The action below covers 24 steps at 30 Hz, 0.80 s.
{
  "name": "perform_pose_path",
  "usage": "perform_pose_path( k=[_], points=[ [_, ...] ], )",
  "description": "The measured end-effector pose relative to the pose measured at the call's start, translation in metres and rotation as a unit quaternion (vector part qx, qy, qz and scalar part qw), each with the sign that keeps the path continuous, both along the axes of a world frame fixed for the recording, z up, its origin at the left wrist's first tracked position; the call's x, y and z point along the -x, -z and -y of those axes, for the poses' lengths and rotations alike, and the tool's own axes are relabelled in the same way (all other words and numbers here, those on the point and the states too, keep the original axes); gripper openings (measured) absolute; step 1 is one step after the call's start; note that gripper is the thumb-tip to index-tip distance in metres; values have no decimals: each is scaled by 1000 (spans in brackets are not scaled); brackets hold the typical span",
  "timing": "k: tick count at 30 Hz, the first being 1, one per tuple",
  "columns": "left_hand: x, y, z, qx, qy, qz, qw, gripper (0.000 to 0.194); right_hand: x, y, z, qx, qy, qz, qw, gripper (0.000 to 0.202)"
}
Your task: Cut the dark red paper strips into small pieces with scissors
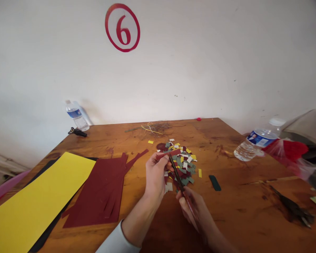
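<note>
My left hand (156,172) pinches a dark red paper strip (176,152), which sticks out to the right of the fingertips. Closed around the handles of a pair of scissors (177,174) is my right hand (193,207). The blades point up and away from me, with their tips at the strip. Beneath and beyond both hands lies a pile of small cut paper pieces (184,165) in red, yellow, green, grey and white. The scissor handles are mostly hidden by my right fingers.
Left of my hands are dark red paper with loose strips (102,189) and a yellow sheet (42,200) over black. Thin wires (152,129) lie at the back. Water bottles stand at left (77,114) and right (256,140). A dark tool (292,203) rests at right.
</note>
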<state>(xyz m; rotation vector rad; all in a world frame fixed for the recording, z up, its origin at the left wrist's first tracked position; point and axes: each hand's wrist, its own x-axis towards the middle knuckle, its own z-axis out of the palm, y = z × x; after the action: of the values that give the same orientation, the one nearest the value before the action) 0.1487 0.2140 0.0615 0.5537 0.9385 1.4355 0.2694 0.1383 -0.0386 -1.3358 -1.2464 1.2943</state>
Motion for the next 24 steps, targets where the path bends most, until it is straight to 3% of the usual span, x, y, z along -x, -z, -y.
perform_pose_path(
  k=[15,24],
  points=[
    [0,3,0,4,2,-3,1000,31,-1,-7,-1,1,20,48,999,40],
    [1,4,-1,-4,6,-5,1000,33,4,-6,2,-46,28,27,998,44]
  ],
)
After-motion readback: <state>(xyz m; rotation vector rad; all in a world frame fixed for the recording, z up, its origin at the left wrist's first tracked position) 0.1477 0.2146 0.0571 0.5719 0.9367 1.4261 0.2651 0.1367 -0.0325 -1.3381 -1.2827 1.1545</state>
